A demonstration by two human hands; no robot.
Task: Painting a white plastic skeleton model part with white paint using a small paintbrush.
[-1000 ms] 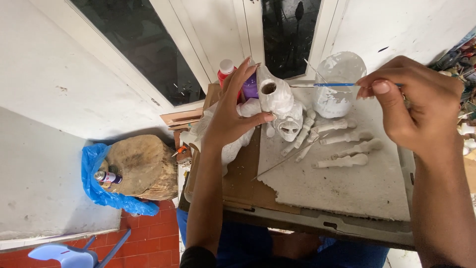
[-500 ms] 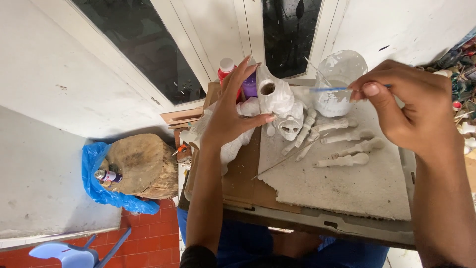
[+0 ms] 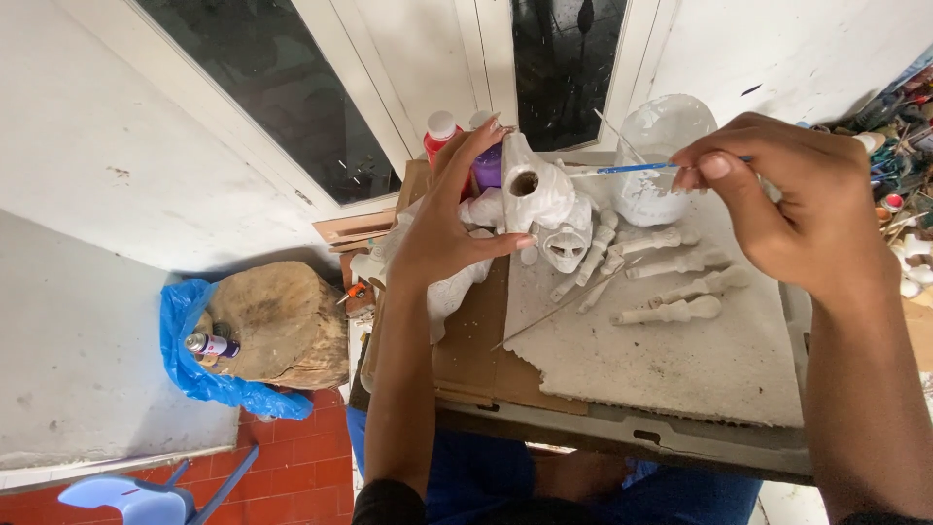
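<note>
- the white plaster figure (image 3: 540, 197) stood on the desk (image 3: 622, 428) near its far left corner, its round hole facing up toward the camera and its mask-like face lower down, so the long axis ran roughly from the far edge toward the person.
- the left hand (image 3: 449, 231) cupped the figure from its left side, fingers spread and curled loosely round it, thumb pressed under the piece near the face; this grip was wrapped on the figure, not fully clenched.
- the right hand (image 3: 792, 209) pinched a thin blue-handled brush (image 3: 622, 169) between thumb and fingertips, the grip clamped on the handle end.
- the brush lay almost level, its long axis running left to right, the tip pointing left and reaching the top of the figure just beside the hole.
- behind the figure stood a red paint bottle (image 3: 439, 136) and a purple bottle (image 3: 487, 165), and to the right a clear plastic jar (image 3: 661, 156).
- four white turned spindles (image 3: 671, 311) lay on a grey-white board (image 3: 680, 360) on the desk, each pointing left to right, just right of the figure.
- on the floor to the left sat a wooden stump (image 3: 277, 326) on a blue plastic bag (image 3: 190, 360).
</note>
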